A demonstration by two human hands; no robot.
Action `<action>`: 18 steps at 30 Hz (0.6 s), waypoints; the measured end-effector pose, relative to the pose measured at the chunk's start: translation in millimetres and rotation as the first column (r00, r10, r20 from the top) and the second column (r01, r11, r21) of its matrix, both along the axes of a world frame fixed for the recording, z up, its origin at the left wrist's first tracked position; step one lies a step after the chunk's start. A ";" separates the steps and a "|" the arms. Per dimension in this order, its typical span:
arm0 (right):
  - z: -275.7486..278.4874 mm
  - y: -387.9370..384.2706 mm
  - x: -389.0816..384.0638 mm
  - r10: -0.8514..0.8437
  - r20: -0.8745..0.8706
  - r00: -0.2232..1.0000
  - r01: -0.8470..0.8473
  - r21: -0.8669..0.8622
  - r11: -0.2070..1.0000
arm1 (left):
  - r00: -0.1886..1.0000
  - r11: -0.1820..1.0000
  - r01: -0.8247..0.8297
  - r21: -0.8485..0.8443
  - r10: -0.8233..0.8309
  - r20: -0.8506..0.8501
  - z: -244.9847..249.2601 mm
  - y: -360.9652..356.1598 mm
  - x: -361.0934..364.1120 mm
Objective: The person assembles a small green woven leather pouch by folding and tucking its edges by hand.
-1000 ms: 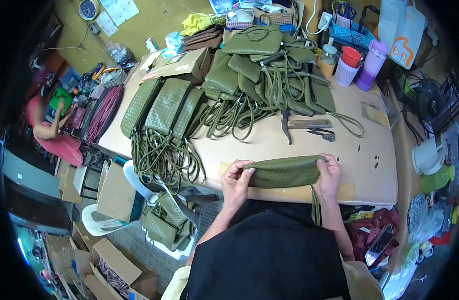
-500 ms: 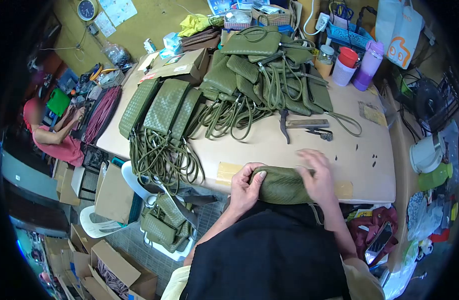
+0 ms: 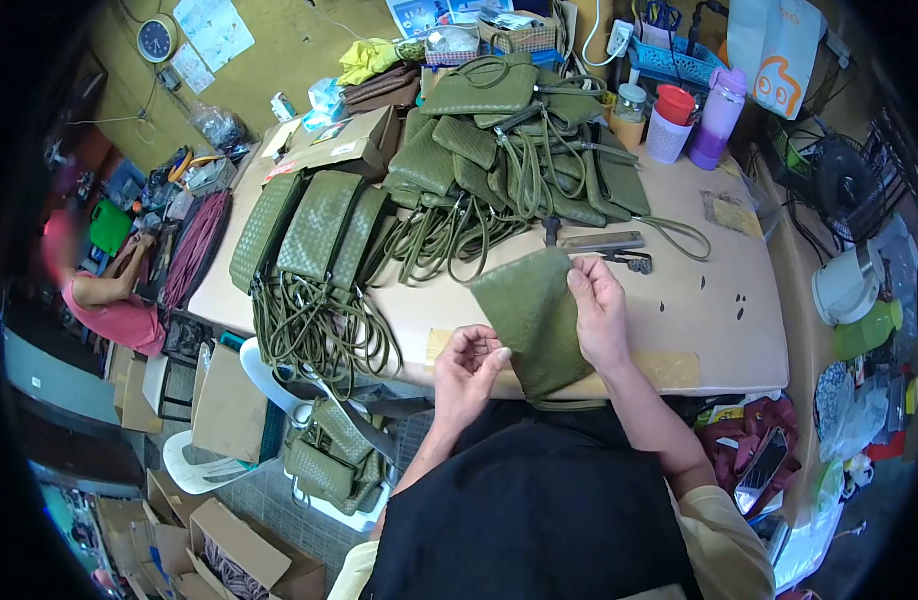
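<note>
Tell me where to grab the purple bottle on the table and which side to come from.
I'd probably grip the purple bottle around its middle, below the lid, coming from the near right. It stands upright with a rounded, column-like body, and the red-topped cup crowds its left, leaving the near right freer.

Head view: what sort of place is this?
Probably a small bag workshop: green pouches heaped on a worktable, another pouch in the right hand, and purplish cords bundled nearby.

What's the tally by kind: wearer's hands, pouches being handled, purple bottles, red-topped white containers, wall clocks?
Wearer's hands (left hand, right hand): 2
Green pouch being handled: 1
Purple bottle: 1
Red-topped white container: 1
Wall clock: 1
Total: 6
</note>
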State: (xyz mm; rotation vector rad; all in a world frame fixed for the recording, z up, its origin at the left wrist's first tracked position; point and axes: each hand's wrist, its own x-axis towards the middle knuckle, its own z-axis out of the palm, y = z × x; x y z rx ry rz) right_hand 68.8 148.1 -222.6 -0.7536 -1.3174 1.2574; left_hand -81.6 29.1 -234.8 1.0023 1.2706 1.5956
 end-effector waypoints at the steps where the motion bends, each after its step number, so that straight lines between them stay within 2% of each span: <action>1: -11.0 8.4 -3.5 -0.044 -0.099 0.994 0.040 -0.039 0.998 | 1.000 1.000 0.006 -0.003 -0.006 0.000 -1.4 0.4 3.1; 2: -7.8 12.8 -3.9 -0.050 -0.097 0.994 0.046 -0.043 0.998 | 0.998 0.999 0.045 -0.023 -0.046 -0.032 -3.5 0.2 6.1; 4: 0.7 22.7 -4.6 -0.177 -0.397 0.901 0.038 -0.334 0.942 | 0.994 0.995 0.087 -0.045 -0.090 -0.061 -7.6 -0.9 13.1; 6: -0.2 30.2 5.6 -0.167 -0.368 0.915 0.031 -0.347 0.938 | 0.980 0.989 0.087 -0.121 -0.106 -0.166 -13.1 -4.9 20.7; 7: 0.7 27.0 10.5 0.012 -0.369 0.929 -0.138 -0.317 0.938 | 0.994 0.997 0.048 -0.059 -0.054 -0.098 -22.4 -4.3 24.4; 8: 6.0 22.4 13.4 0.192 -0.365 0.911 -0.306 -0.287 0.908 | 0.994 0.997 0.048 -0.058 -0.053 -0.099 -22.7 -2.1 25.3; 9: 3.9 14.0 18.7 0.311 -0.180 0.933 -0.341 -0.171 0.924 | 0.995 1.000 0.000 -0.007 0.001 0.104 -22.7 -1.5 25.4; 10: -5.1 0.9 19.3 0.311 -0.183 0.933 -0.342 -0.172 0.924 | 0.952 0.998 -0.056 0.033 0.043 0.304 -22.8 -1.4 24.7; 12: -22.5 -16.8 21.1 0.296 0.216 0.930 -0.307 0.017 0.952 | 0.945 0.995 -0.066 0.068 0.041 0.325 -23.9 -0.1 25.2; 13: -21.9 -17.4 23.4 0.296 0.220 0.929 -0.307 0.018 0.951 | 0.973 0.996 0.011 0.085 -0.031 0.231 -24.4 -2.2 26.4; 14: -19.7 -18.2 26.0 0.323 0.120 0.939 -0.310 -0.115 0.944 | 0.986 0.991 0.092 0.094 -0.104 0.132 -24.7 -4.5 27.2; 15: -16.7 -19.8 28.7 0.335 0.014 0.942 -0.321 -0.247 0.914 | 0.994 0.995 0.065 0.075 -0.058 -0.089 -24.2 -8.1 27.2; 16: -13.5 -21.8 31.1 0.330 -0.094 0.939 -0.340 -0.373 0.863 | 0.994 0.995 0.065 0.072 -0.058 -0.088 -28.6 -11.0 25.0; 17: -6.1 -20.7 34.5 0.329 -0.096 0.939 -0.340 -0.374 0.863 | 0.950 0.987 0.094 0.128 -0.051 -0.308 -35.6 -12.6 20.6; 18: 4.1 -17.4 39.8 0.450 0.060 0.891 -0.394 -0.391 0.832 | 0.859 0.975 0.137 0.174 -0.029 -0.511 -31.9 -13.9 17.2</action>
